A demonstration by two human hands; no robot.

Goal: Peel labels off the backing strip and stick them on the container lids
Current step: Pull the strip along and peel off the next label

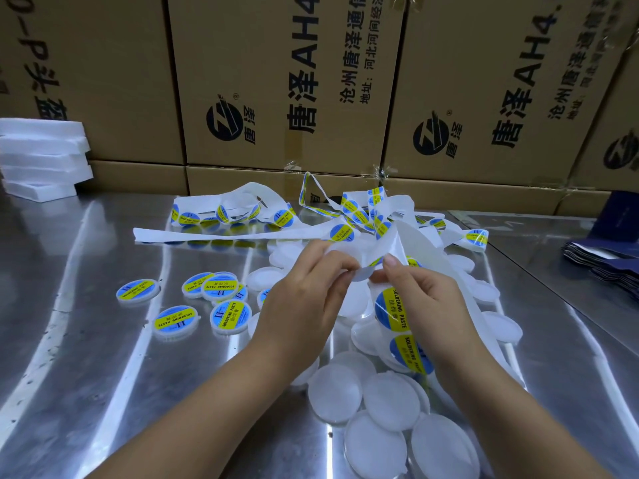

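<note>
We hold the backing strip (413, 242) up over the middle of the tabletop (86, 340). A round label (363, 274) is half lifted from it, its pale back turned to us. Our left hand (301, 295) pinches the label's edge between thumb and forefinger, with the other fingers curled. Our right hand (425, 295), just beside the label at three o'clock, pinches the strip between thumb and forefinger. Below that hand the strip runs toward five o'clock carrying blue-and-yellow stickers (397, 314) that read SOLDERING PASTE.

Under and around both hands lie plain white lids (390, 401), heaped from the centre down to six o'clock. At nine o'clock a small group of labelled lids (219, 288) lies flat, some overlapping. At twelve o'clock a loose tangle of strip (242, 209) sprawls across the tabletop, partly bare and partly with stickers. Behind it, printed cardboard boxes (276, 81) stand stacked like a wall. White foam slabs (41, 157) are piled at ten o'clock, and dark blue packets (601, 264) lie at three o'clock.
</note>
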